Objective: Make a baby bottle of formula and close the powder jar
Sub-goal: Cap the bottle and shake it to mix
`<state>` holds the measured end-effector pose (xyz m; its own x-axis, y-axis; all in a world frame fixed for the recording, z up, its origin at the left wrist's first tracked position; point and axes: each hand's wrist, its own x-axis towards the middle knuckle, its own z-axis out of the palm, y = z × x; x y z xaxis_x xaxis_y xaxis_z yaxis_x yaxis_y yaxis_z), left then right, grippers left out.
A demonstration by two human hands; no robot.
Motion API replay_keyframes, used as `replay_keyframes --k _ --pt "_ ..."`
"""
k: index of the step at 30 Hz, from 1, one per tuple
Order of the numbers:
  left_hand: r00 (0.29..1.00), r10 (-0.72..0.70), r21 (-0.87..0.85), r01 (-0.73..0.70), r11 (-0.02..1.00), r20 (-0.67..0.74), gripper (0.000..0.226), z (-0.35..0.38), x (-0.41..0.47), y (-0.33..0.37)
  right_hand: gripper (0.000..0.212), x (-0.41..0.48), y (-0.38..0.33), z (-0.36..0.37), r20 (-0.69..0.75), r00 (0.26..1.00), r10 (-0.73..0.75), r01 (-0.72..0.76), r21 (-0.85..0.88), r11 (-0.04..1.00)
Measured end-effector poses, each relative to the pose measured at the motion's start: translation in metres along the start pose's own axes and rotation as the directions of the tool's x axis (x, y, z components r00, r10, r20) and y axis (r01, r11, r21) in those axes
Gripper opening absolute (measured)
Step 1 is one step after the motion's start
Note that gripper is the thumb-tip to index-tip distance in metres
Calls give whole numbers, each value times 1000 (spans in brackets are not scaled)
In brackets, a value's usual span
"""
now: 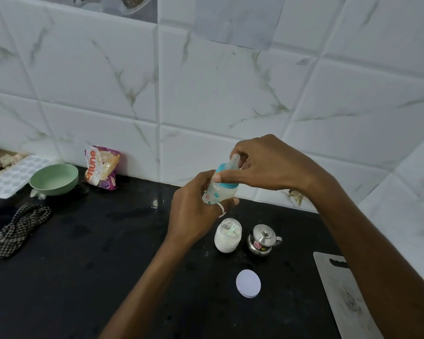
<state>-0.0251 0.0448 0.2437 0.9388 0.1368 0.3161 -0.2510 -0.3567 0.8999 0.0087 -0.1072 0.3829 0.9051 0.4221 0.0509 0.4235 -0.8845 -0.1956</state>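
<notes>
Nearest on the black table (pixel 83 277): white round lid (pixel 248 283), lying flat, apart from its jar. To its right, a grey cutting board (pixel 340 289), partly hidden under the right forearm.

Just behind the lid: powder jar (pixel 227 236), upright, open, white powder inside. A pale strip (pixel 231 230) lies in the mouth, possibly a scoop handle; too small to be sure. Small steel pot (pixel 262 239) with knobbed lid stands just beside the jar, on its right.

Above these, off the table: baby bottle (pixel 222 192), tilted with the top up and to the right, pale milky contents. Left hand (pixel 194 211) wraps the bottle body from below, ring on one finger. Right hand (pixel 267 162) is curled over the top, thumb on the teal collar (pixel 228 185), fingers round the clear nipple (pixel 234 161). Both hands clamped on the bottle, close together.

Far left: checked cloth (pixel 17 228), bunched. Behind it, a green bowl (pixel 54 178), a white moulded tray (pixel 12 177) and a printed packet (pixel 102 167) leaning on the marbled tile wall (pixel 206 94).
</notes>
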Motion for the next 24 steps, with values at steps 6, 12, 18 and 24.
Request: replay_keyframes --k 6,12,18,24 --pt "998 15 -20 -14 1000 62 69 -7 5 -2 67 3 14 -17 204 952 -230 171 269 948" --pt "997 48 -5 -47 999 66 68 -5 7 -5 52 11 11 -12 221 921 -321 277 210 938" --pt "999 37 -14 -36 999 28 64 -4 3 -8 40 10 9 2 115 963 -245 231 120 966" --pt "1000 17 -34 -17 999 11 59 -2 0 -9 49 2 -4 20 -66 996 -61 54 -101 993"
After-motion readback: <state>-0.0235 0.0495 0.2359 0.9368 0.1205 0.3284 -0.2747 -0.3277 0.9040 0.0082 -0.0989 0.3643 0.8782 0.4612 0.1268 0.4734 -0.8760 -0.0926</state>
